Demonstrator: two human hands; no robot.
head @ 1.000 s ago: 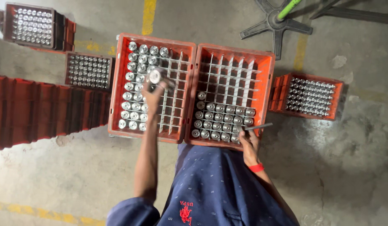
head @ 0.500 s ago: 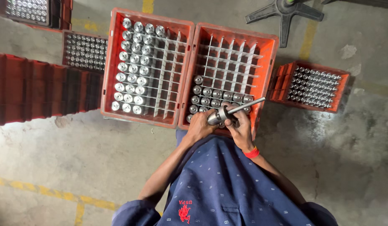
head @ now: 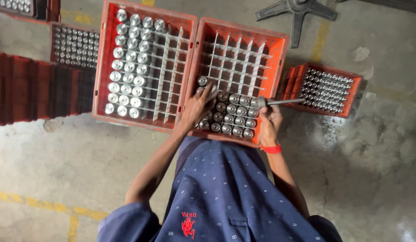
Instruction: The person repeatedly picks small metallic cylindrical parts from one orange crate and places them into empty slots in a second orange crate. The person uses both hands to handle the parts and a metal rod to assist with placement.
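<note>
Two orange crates with white grid dividers stand side by side on the concrete floor. The left crate [head: 104, 67] holds several shiny metal cylinders [head: 127, 76] in its left columns. The right crate [head: 279, 49] has cylinders [head: 237, 116] only in its near rows. My left hand [head: 199, 105] reaches into the right crate's near left corner, fingers on a cylinder there; whether it grips one I cannot tell. My right hand [head: 269, 118] rests at that crate's near right edge, closed around a thin metal rod tool [head: 284, 101] pointing right.
A smaller orange crate [head: 326, 87] full of metal parts sits to the right. More filled trays [head: 75, 45] and a row of dark red crates [head: 33, 87] lie to the left. A metal chair base [head: 297, 11] is at the top. Yellow floor lines [head: 46, 204] cross near left.
My left hand left the left crate, came back toward the rod tool, then moved onto the right crate's near left cylinders. The view shifted closer.
</note>
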